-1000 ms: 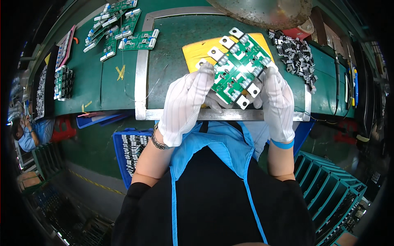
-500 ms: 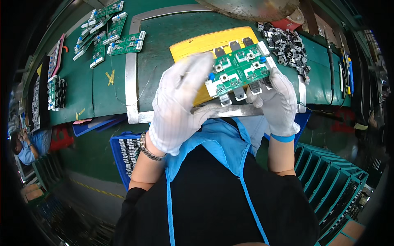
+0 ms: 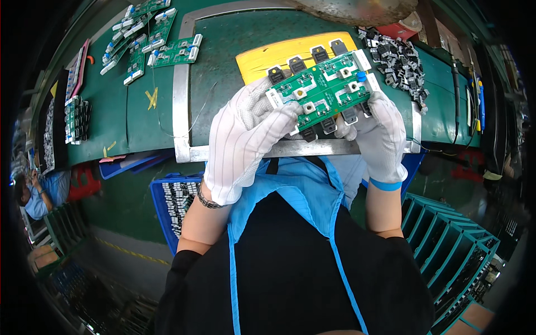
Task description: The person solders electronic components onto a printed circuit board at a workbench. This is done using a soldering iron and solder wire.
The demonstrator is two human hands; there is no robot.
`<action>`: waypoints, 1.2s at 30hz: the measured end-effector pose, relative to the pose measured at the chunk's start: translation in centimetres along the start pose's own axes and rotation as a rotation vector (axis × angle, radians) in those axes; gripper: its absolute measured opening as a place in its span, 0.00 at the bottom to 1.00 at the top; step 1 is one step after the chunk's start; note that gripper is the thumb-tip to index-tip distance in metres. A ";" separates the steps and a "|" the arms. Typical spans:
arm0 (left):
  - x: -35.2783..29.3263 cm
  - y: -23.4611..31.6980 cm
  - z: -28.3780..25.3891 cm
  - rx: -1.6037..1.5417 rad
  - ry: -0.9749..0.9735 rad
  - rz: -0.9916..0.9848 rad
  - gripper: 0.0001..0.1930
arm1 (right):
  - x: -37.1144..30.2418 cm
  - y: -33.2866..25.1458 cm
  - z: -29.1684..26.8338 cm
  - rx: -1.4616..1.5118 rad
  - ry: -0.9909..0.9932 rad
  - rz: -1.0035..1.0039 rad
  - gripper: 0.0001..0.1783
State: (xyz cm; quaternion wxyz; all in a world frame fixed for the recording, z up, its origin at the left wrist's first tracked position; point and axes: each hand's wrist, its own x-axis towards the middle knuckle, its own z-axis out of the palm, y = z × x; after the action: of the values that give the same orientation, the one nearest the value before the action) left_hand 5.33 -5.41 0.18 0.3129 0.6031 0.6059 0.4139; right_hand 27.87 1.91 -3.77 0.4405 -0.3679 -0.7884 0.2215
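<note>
A green circuit board [image 3: 326,86] is tilted between my two gloved hands, above the front edge of the metal-framed bench. Black tabbed components [image 3: 319,54] stick out along its far and near long sides, and white connectors sit at its ends. My left hand [image 3: 248,125] pinches the board's left end, thumb on top and fingers curled beneath. My right hand [image 3: 381,131] grips the right end, thumb along the edge; its fingers are partly hidden under the board. Behind the board lies a yellow block [image 3: 257,64].
Several green boards [image 3: 176,51] lie at the far left. A heap of black components [image 3: 397,67] sits at the right, by pen-like tools [image 3: 456,100]. A blue crate [image 3: 162,204] of parts stands below left, and a teal rack [image 3: 446,234] below right. Another person [image 3: 42,192] sits far left.
My left hand has closed on the board's left end, where it was blurred and apart before. The board has shifted slightly, and dark components now show along its far side.
</note>
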 end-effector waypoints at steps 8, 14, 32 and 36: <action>0.3 -0.3 0.0 0.090 0.089 0.135 0.12 | 1.0 -2.2 -0.1 0.813 -0.166 0.620 0.27; 0.4 0.0 0.3 0.066 0.146 0.056 0.11 | 1.9 -2.8 -0.1 0.600 -0.206 0.659 0.28; 0.7 0.7 1.4 -0.437 0.188 -0.105 0.26 | 1.8 -3.4 0.3 0.256 -0.535 -0.055 0.10; 0.7 0.9 1.2 -0.304 0.172 -0.095 0.26 | 1.4 -2.6 0.7 -0.036 -0.372 -0.437 0.20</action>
State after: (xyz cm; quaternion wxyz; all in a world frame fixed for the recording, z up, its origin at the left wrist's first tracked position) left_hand 6.76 -4.63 0.44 0.3666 0.4821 0.5887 0.5354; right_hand 25.85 1.33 -1.64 0.3190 -0.1500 -0.9200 0.1712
